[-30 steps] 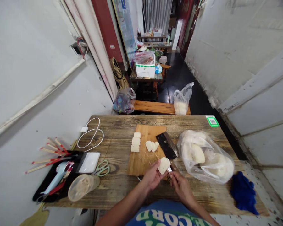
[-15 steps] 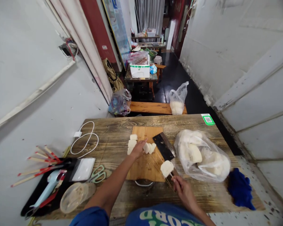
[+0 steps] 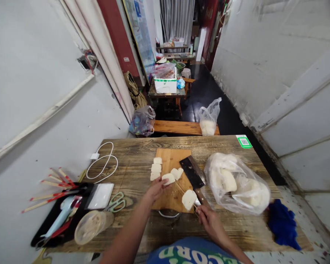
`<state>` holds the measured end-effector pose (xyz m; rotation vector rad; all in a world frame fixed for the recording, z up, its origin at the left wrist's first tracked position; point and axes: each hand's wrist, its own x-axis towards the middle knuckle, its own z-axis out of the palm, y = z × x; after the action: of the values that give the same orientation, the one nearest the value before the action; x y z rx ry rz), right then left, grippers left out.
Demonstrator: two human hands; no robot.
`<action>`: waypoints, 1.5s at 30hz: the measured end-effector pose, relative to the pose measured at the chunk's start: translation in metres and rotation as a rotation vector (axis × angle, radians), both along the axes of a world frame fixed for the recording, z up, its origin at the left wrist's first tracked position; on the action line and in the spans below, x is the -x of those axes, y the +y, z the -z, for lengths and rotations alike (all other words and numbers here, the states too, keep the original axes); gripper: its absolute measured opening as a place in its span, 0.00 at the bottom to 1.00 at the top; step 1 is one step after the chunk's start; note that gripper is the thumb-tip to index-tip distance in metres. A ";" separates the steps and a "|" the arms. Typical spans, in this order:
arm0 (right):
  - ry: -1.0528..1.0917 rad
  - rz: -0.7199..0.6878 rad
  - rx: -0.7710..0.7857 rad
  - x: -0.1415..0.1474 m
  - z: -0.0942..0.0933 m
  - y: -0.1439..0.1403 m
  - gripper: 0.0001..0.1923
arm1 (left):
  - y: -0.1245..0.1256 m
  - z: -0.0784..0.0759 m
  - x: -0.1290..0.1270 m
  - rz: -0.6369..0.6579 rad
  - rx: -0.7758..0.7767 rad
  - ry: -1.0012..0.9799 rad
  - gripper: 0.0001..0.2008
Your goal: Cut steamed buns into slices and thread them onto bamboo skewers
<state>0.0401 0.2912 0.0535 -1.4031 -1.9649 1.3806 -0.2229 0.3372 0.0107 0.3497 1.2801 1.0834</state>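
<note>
My left hand (image 3: 155, 191) pinches a white bread slice (image 3: 169, 178), apparently cut from a steamed bun, over the wooden cutting board (image 3: 169, 156). My right hand (image 3: 208, 219) grips a thin skewer (image 3: 195, 206) with another white slice (image 3: 189, 200) stuck on its upper part. Several slices (image 3: 156, 168) lie in a column along the board's left side. Just beyond the slice in my left hand, a few more slices (image 3: 176, 173) rest in the middle. A cleaver (image 3: 191, 171) lies across the board's right edge, its handle toward my right hand. Loose skewers (image 3: 179, 187) lie partly hidden on the board.
Right of the board sits a clear plastic bag (image 3: 243, 167) of white buns, with a blue cloth (image 3: 283, 223) beyond. On the left are green-handled scissors (image 3: 117, 202), a plastic tub (image 3: 90, 226), a black tray (image 3: 52, 223) with red-ended sticks, and a white cable (image 3: 117, 165).
My left hand has picked up a slice from the middle group and drawn it nearer. My right hand has shifted slightly left with the skewered slice. The view has shifted a little.
</note>
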 end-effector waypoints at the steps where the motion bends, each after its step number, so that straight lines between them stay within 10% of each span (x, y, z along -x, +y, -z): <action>1: 0.001 -0.021 -0.003 0.001 -0.001 0.000 0.17 | -0.005 -0.003 -0.005 -0.057 0.030 -0.188 0.15; 8: -0.013 -0.052 -0.003 0.004 -0.002 -0.003 0.17 | -0.014 -0.021 -0.021 -0.230 0.101 -0.594 0.19; 45: -0.064 -0.042 -0.066 0.003 -0.001 -0.010 0.17 | -0.014 -0.018 -0.029 -0.380 0.080 -0.529 0.13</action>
<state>0.0368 0.2812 0.0540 -1.3999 -2.0722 1.2916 -0.1941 0.3232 0.0283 -0.2453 0.9233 1.3281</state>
